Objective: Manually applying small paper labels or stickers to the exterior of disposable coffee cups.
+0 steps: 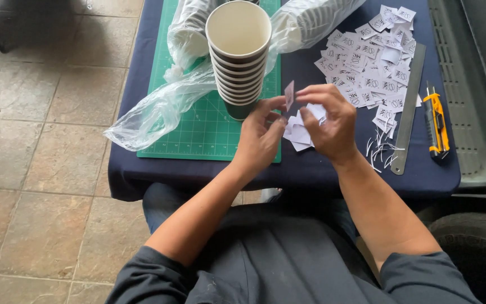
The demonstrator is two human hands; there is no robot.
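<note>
Leftmost, one crumpled clear plastic bag (158,107) lies across one green cutting mat (198,129); mid-frame stands one stack of about ten paper cups (238,56). Below it, the left hand (260,138) pinches one small white paper square (289,95), and the right hand (330,121) curls around several more. Right: a loose slip pile (375,62), one metal ruler (409,112), one yellow utility knife (435,121).

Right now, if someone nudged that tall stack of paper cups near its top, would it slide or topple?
The cup stack would probably tip rather than slide: it stands many cups high on one narrow base. It looks light, being empty paper, so a small push may do. It stands on the green mat, beside loose plastic sleeves, which would likely not brace it.
</note>
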